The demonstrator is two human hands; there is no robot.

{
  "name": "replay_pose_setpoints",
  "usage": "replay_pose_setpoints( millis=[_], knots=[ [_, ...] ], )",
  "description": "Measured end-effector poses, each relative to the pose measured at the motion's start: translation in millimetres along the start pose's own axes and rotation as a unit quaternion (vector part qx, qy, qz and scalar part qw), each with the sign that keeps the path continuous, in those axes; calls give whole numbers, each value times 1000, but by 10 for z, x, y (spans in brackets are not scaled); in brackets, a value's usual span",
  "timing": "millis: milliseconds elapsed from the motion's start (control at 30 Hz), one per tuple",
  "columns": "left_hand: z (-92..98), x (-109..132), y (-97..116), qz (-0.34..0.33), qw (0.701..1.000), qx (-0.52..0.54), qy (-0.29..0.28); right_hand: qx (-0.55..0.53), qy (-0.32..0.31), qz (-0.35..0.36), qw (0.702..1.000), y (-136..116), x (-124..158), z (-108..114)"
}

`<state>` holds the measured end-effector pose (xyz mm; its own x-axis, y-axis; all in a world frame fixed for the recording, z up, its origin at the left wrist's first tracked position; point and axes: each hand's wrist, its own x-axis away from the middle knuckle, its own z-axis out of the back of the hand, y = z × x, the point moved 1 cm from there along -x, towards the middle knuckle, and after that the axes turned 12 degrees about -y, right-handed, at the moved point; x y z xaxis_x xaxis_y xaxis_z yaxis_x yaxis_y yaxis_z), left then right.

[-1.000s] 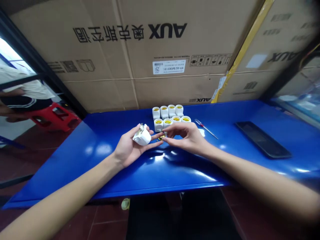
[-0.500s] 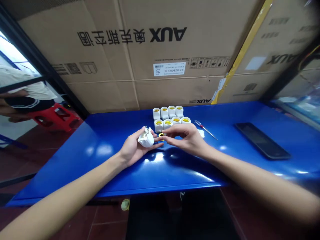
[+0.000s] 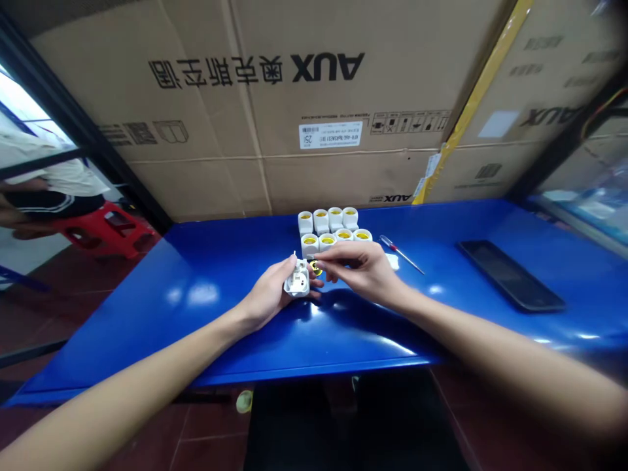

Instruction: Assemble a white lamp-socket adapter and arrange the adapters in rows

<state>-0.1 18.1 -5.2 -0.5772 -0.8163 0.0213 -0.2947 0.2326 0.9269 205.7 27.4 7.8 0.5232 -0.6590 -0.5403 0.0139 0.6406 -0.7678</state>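
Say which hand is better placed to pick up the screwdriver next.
Probably the right hand: the screwdriver lies nearer to it, on its side of the table. The left hand is farther away and holds the white housing. What the right may be pinching is too small to tell.

Two bare hands work over a glossy blue tabletop (image 3: 122, 307). The left hand (image 3: 267, 296) holds a white plastic socket housing (image 3: 297, 282), its open, hollow side facing up. Just beside it, the right hand (image 3: 370, 271) has thumb and fingers drawn together at a round yellow-and-black part (image 3: 316, 267); exactly what they grip is too small to tell. Behind, eight white sockets with yellow insides (image 3: 310, 245) stand in two rows of four. To the right lie a slim screwdriver (image 3: 403, 255) and a black smartphone (image 3: 510, 275). Cardboard with upside-down AUX lettering (image 3: 196, 144) forms the backdrop; at far left, a person (image 3: 49, 176) sits on a red plastic stool (image 3: 110, 226)
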Motion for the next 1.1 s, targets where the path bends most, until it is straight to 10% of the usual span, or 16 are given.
replay_pose_setpoints(
  millis=[1100],
  knots=[
    [44,63,-40,36,981,-151,-117,-105,-34,-77,991,-35,-51,79]
  ],
)
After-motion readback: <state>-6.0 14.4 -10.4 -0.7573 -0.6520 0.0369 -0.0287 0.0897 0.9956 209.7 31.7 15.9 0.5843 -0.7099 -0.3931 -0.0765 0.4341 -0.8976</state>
